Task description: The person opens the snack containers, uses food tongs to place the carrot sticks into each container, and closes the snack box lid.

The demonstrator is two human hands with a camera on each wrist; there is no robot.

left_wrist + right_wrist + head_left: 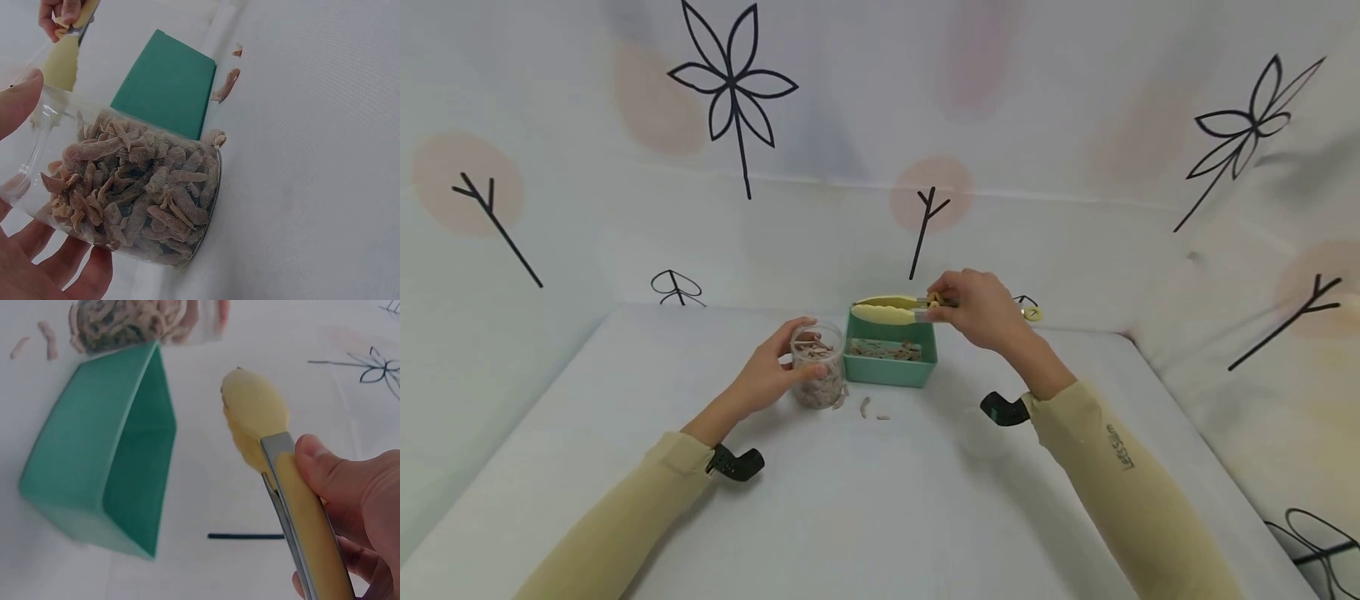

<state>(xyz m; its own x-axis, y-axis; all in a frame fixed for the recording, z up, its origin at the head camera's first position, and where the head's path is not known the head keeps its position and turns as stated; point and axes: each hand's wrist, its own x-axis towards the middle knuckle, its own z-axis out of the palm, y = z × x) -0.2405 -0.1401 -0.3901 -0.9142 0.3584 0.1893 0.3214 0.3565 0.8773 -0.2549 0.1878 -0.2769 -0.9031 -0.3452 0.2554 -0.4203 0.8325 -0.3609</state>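
Observation:
My left hand [765,371] grips a clear plastic jar [818,367], fingers and thumb wrapped about its side. Brown dried pieces [144,187] fill much of the jar, which stands on the table. Beside it on the right is a green rectangular box [891,371] with similar pieces on its bottom. Yellow-tipped metal tongs [294,500] are held in my right hand [981,308] above the box. The tong tips [256,412] lie close together, and I cannot tell whether anything is between them.
A few loose dried pieces [865,407] lie on the white table [880,500] in front of the jar and box. A transparent round lid [983,435] appears faintly on the right. Behind the table hangs a patterned cloth [835,167].

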